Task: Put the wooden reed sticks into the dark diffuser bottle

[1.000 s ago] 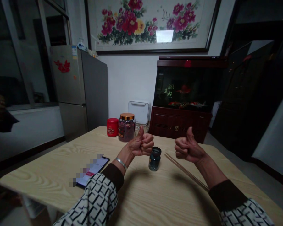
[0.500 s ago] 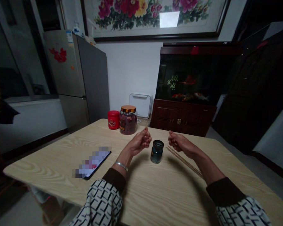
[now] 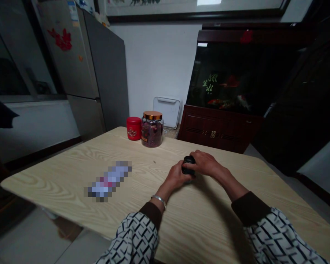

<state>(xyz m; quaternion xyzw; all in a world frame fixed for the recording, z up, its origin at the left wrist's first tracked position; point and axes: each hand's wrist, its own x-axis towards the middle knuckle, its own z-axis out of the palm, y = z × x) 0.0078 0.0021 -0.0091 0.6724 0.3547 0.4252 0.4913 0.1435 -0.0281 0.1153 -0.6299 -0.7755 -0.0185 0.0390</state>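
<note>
A small dark glass bottle with a black cap stands near the middle of the light wooden table. My left hand is wrapped round the bottle's body from the left. My right hand is curled over the black cap from the right. Most of the bottle is hidden by my fingers. The chopsticks seen before lie under my right arm and do not show.
A blurred-out phone lies on the table's left part. At the far edge stand a red tin and a glass jar with a copper lid. Behind are a grey fridge and a dark fish-tank cabinet.
My hands dropped from thumbs-up fists, came together and closed on the small bottle. The camera tilted further down.
</note>
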